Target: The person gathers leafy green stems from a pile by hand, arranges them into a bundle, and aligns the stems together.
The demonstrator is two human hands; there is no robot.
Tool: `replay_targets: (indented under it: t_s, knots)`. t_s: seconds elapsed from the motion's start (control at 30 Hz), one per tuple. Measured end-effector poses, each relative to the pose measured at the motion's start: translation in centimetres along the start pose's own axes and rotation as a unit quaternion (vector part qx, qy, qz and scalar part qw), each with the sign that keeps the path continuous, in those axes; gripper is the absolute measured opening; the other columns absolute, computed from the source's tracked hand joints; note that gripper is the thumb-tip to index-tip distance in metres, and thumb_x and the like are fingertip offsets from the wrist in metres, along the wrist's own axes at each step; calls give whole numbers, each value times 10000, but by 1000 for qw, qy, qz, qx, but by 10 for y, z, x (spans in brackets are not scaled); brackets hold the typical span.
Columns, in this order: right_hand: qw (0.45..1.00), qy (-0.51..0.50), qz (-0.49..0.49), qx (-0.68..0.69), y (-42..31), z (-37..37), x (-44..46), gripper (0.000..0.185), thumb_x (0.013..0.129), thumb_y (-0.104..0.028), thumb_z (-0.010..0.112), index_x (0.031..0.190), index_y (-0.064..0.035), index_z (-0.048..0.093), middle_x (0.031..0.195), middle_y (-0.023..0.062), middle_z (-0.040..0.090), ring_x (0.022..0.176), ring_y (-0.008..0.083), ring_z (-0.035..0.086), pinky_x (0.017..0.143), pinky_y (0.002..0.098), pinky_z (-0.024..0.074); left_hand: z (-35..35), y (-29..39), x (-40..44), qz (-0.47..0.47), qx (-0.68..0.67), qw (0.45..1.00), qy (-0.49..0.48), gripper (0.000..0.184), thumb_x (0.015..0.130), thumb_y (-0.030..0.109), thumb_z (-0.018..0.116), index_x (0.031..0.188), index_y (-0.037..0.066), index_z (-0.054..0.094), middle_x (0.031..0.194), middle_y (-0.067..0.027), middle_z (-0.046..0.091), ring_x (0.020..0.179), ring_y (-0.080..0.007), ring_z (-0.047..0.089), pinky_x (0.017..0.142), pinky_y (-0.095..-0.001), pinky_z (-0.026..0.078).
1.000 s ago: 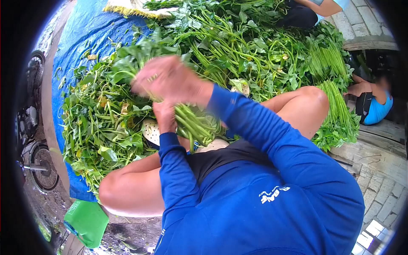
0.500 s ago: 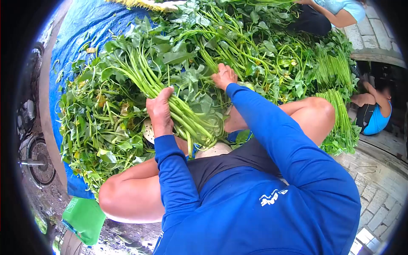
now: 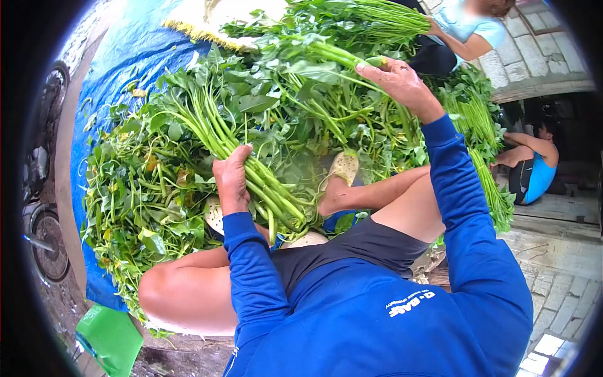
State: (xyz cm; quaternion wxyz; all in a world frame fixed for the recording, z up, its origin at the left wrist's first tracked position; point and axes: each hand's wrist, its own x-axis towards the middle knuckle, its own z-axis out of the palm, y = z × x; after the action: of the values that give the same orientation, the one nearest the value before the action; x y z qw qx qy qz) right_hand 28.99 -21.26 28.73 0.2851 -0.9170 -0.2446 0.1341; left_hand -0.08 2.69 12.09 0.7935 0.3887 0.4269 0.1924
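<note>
My left hand (image 3: 232,179) is closed around a thick bundle of water spinach (image 3: 204,129). The long green stems slant down past my palm toward my lap, their leafy ends pointing up and left. Out to the upper right, my right hand (image 3: 403,87) grips a smaller bunch of water spinach stems (image 3: 335,53), cut ends at my fingers and leaves trailing left. Between and below both hands spreads a large heap of loose water spinach (image 3: 141,188). Part of the left bundle's leaves blends into that heap.
A blue tarp (image 3: 135,60) lies under the heap, with a pale sack (image 3: 245,14) at the top. Another person (image 3: 468,39) holds stems at upper right. Tied bundles (image 3: 471,125) stand at right, near a seated person (image 3: 537,160). A green container (image 3: 110,339) is at lower left.
My right hand has moved up and right from the heap, now lifting a small bunch of stems. My left hand keeps its bundle in nearly the same place. The view has shifted slightly.
</note>
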Motion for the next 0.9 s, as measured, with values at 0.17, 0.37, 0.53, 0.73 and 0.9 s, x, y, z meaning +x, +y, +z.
replay_targets:
  t_s: [0.17,0.37,0.53,0.73,0.9]
  knots:
    - [972,-72,76,-208,11,-19,3,465,935,-391,766,1217,-22,779,1256,206,749,1036,345,677,995,418,555,-5,-4,-4,12,12,1000,-26,228,859,95,828,1011,-33,717,817,-95,728,634,-210,707,596,-357,594]
    - [946,-132,-14,-295,30,-54,17,345,956,-265,725,1169,1,773,1020,135,795,913,280,762,857,384,602,-5,-2,-13,8,30,999,-35,197,870,131,829,934,-32,739,760,-92,720,594,-207,703,565,-349,586]
    - [993,-80,37,-83,-41,-106,-22,268,978,-304,746,1040,-48,795,806,-21,671,661,70,592,559,247,469,1,2,-20,-10,7,999,-51,217,859,158,848,924,-29,757,756,-82,720,595,-192,699,577,-341,594]
    - [989,-36,19,144,-28,-97,-53,209,1005,-258,747,1120,-86,780,859,-67,677,732,23,587,611,197,469,-2,-19,-7,-43,-16,995,-91,271,850,116,828,1062,-21,730,878,-87,742,683,-200,708,639,-356,596]
    - [949,40,-25,313,-13,-42,-70,141,979,-138,787,1101,-67,787,879,-64,710,735,12,586,643,199,470,5,-22,-12,-55,-19,993,-102,262,864,129,832,1054,-20,730,874,-90,738,685,-198,706,639,-356,597]
